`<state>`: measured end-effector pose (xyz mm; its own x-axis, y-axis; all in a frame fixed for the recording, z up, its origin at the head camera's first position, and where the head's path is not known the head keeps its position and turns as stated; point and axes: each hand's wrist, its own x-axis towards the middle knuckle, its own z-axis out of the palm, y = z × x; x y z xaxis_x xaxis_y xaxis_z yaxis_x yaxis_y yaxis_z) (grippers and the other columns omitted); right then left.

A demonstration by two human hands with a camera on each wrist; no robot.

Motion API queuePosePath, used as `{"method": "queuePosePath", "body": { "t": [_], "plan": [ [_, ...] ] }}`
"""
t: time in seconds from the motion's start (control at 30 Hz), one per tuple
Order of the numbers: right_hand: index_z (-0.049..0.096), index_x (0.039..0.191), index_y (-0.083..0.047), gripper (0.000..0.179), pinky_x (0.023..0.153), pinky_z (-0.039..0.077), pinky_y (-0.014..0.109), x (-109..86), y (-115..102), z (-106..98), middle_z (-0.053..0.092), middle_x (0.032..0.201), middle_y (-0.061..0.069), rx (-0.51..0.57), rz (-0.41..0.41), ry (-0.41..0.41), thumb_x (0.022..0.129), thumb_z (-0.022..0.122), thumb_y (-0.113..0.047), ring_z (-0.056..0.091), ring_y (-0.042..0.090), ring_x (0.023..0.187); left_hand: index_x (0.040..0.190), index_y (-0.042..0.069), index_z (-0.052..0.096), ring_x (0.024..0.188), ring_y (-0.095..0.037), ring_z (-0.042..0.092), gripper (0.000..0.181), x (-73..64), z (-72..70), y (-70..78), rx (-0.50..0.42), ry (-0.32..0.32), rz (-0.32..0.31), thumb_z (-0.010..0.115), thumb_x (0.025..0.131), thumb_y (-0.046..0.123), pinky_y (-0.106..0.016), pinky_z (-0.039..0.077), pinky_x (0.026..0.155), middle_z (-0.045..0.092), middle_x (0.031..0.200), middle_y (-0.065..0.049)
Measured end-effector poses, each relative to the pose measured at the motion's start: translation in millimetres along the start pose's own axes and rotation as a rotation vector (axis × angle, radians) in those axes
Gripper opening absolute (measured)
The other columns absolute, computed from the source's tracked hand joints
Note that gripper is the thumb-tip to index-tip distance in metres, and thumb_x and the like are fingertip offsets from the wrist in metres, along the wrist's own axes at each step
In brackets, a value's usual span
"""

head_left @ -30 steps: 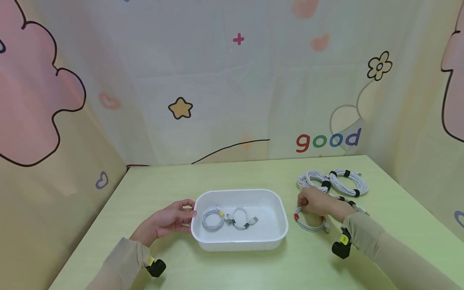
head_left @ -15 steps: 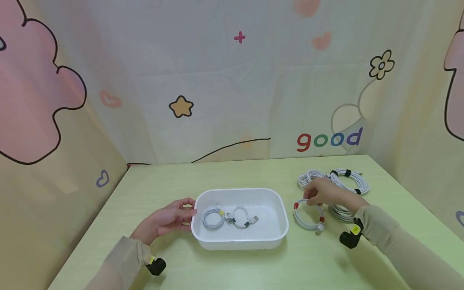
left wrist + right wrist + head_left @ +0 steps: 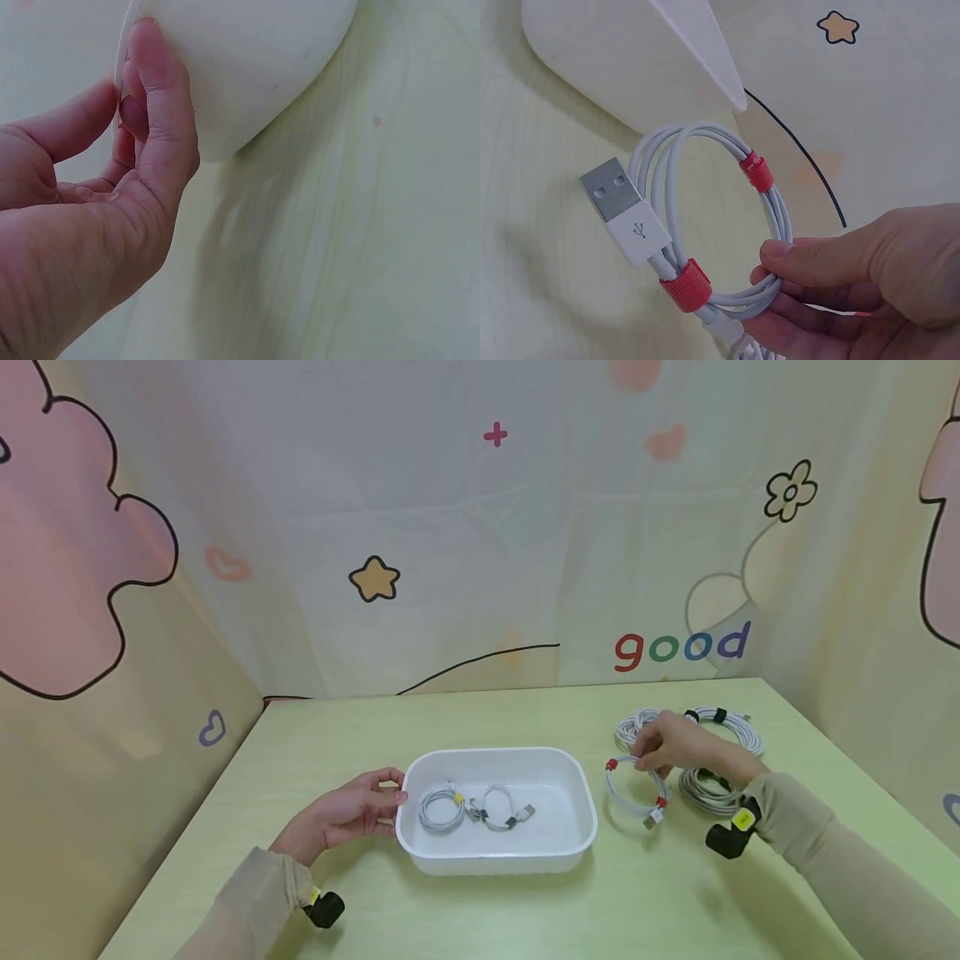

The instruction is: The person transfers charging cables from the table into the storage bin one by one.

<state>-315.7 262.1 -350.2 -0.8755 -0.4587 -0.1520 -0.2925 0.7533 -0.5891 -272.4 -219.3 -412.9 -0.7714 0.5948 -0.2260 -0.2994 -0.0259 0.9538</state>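
My right hand (image 3: 678,745) pinches a coiled white USB cable (image 3: 612,787) between thumb and fingers, holding it above the table. In the right wrist view, two red straps (image 3: 686,286) bind the coil, and its metal USB plug (image 3: 613,189) sticks out at the left. At the middle of the table stands a white plastic basin (image 3: 495,866). My left hand (image 3: 352,814) grips its left rim, thumb on one side and fingers on the other, as the left wrist view shows. Inside the basin lie a coiled cable with a yellow tie (image 3: 441,827) and a smaller coil with dark ties (image 3: 497,822).
Behind and beside my right hand lie more coiled cables: a white coil (image 3: 633,727), a coil with black straps (image 3: 744,733) and a greyish coil (image 3: 705,800) partly under the wrist. A printed curtain (image 3: 450,527) hangs behind the table (image 3: 337,727).
My right hand has lifted the red-strapped USB cable off the table and moved slightly up and to the right. My left hand stays on the basin's rim.
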Motion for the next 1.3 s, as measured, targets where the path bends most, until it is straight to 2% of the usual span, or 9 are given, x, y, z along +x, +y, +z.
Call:
{"method": "queuePosePath", "body": {
  "t": [0.27,0.6,0.77,1.03,1.17,1.3],
  "plan": [
    [0.070,0.096,0.002,0.013,0.066,0.058,0.029,4.5,-16.8,-8.1,0.070,0.084,0.012,0.034,0.007,0.002,0.085,0.070,-0.005,0.060,0.016,0.068,0.110,0.009,0.042,0.080,-0.011,0.062,0.016,0.0,0.8,-0.3,-0.001,0.012,-0.004,0.051,0.098,0.005,-0.030,0.057,0.071,0.061,0.092,0.001],
    [0.070,0.093,0.001,0.010,0.067,0.059,0.032,18.1,-42.5,-7.6,0.070,0.081,0.010,0.024,-0.016,-0.027,0.085,0.070,-0.005,0.062,0.015,0.065,0.110,0.008,0.042,0.081,-0.011,0.062,0.015,-0.1,1.7,-0.1,0.001,-0.010,0.002,0.051,0.098,0.006,-0.030,0.057,0.072,0.061,0.092,0.002],
    [0.070,0.095,0.001,0.012,0.067,0.059,0.030,26.0,-56.8,-4.0,0.070,0.081,0.008,0.014,-0.022,-0.035,0.085,0.071,-0.005,0.063,0.015,0.065,0.110,0.008,0.042,0.080,-0.011,0.062,0.015,0.2,1.6,0.2,-0.002,-0.001,-0.005,0.050,0.098,0.005,-0.030,0.057,0.072,0.061,0.093,0.001],
    [0.070,0.098,0.001,0.013,0.068,0.059,0.029,39.7,-81.1,6.0,0.071,0.087,0.014,0.006,-0.052,-0.064,0.086,0.070,-0.005,0.064,0.015,0.066,0.108,0.009,0.043,0.079,-0.011,0.061,0.014,0.2,0.1,0.4,-0.003,-0.002,0.002,0.051,0.098,0.005,-0.029,0.057,0.070,0.060,0.092,0.001],
    [0.070,0.097,0.001,0.013,0.068,0.059,0.029,48.1,-90.6,12.5,0.071,0.087,0.012,-0.008,-0.079,-0.077,0.085,0.071,-0.005,0.063,0.014,0.067,0.108,0.009,0.042,0.079,-0.011,0.062,0.014,0.6,-0.1,0.7,-0.009,-0.006,-0.001,0.050,0.098,0.005,-0.029,0.057,0.070,0.060,0.092,0.000],
    [0.071,0.096,0.000,0.012,0.067,0.059,0.029,54.4,-100.1,20.7,0.071,0.088,0.011,0.000,-0.068,-0.094,0.084,0.072,-0.005,0.063,0.015,0.068,0.108,0.009,0.042,0.079,-0.011,0.063,0.013,0.4,0.0,0.4,-0.013,-0.012,-0.005,0.050,0.098,0.005,-0.029,0.057,0.071,0.062,0.091,0.001]
  ]
}}
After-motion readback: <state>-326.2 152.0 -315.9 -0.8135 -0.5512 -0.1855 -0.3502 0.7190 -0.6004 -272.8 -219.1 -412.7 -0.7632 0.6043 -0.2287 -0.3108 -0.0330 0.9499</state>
